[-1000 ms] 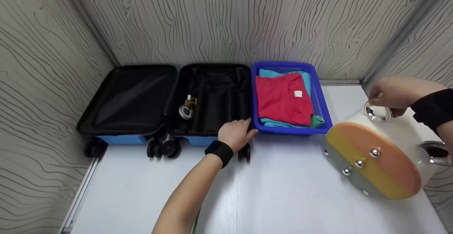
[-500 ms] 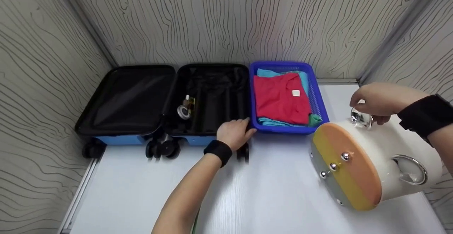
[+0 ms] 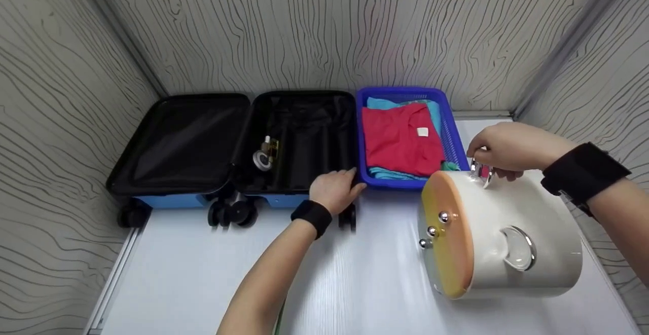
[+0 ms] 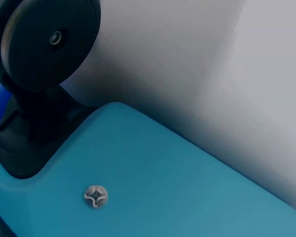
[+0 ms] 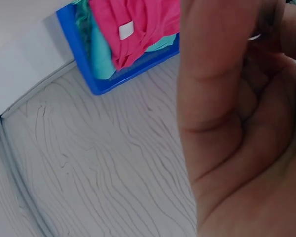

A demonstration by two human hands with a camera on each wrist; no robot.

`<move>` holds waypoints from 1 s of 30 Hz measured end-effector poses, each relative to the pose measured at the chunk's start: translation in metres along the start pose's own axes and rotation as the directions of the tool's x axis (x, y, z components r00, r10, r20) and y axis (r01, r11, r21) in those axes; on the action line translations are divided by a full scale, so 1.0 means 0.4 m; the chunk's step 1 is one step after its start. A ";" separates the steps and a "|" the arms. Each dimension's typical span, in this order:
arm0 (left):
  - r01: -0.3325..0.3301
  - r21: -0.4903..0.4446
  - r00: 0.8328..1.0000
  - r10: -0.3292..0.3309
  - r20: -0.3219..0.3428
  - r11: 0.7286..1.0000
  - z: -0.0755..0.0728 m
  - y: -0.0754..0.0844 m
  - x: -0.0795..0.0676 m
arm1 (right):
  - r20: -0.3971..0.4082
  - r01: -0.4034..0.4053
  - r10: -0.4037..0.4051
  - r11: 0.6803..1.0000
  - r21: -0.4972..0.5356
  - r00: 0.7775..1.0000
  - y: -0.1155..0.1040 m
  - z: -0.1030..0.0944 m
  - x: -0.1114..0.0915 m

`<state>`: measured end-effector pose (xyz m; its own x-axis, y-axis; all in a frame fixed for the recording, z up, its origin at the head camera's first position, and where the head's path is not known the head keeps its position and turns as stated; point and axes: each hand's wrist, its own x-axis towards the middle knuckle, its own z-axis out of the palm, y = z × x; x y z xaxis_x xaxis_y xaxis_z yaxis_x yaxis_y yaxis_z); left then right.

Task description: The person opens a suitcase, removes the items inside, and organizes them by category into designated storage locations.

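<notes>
The right hand [image 3: 507,147] has its fingers hooked round the upper handle [image 3: 475,168] of a cream container [image 3: 488,236] at the right of the table [image 3: 203,279]; in the right wrist view the curled fingers hide most of that grip, with a thin glint of metal between them. The container lies tilted on its side, its flat oval end turned left, just in front of the basket [image 3: 395,184] and partly covering its near right corner; whether it touches the table cannot be told. Its body is glossy, and the end is striped orange, yellow and grey, set with shiny silver knobs [image 3: 444,217]. A second handle [image 3: 530,249], a silver loop, sits on the side facing the camera. The left hand [image 3: 332,191] rests on the front right corner of the suitcase [image 3: 309,147], fingers loosely bent and thumb beside the basket; how firmly it presses cannot be told. A white tag [image 3: 423,132] shows on the folded red shirt [image 3: 398,142] in the basket, any writing too small to read. Turquoise cloth [image 3: 390,174] lies beneath the shirt. Inside the suitcase, a small round jar [image 3: 261,160] and a bottle [image 3: 266,143] lie together, their markings unreadable.
</notes>
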<state>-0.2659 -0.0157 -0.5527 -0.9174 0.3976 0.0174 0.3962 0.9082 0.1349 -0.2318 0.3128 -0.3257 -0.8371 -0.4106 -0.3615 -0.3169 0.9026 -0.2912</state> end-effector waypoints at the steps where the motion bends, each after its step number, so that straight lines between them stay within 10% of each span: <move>1: 0.000 0.000 1.000 0.000 0.000 1.000 0.000 0.000 0.000 | -0.007 0.000 0.000 1.000 -0.001 1.000 -0.007 0.002 0.004; 30: -0.033 -0.008 0.999 0.033 -0.034 0.999 0.002 -0.008 -0.006 | -0.136 -0.008 0.020 0.996 0.084 0.991 -0.047 0.029 -0.005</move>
<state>-0.2649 -0.0195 -0.5540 -0.9046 0.4227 0.0558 0.4262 0.8933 0.1424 -0.2191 0.2949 -0.3296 -0.8960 -0.3713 -0.2435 -0.2712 0.8919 -0.3620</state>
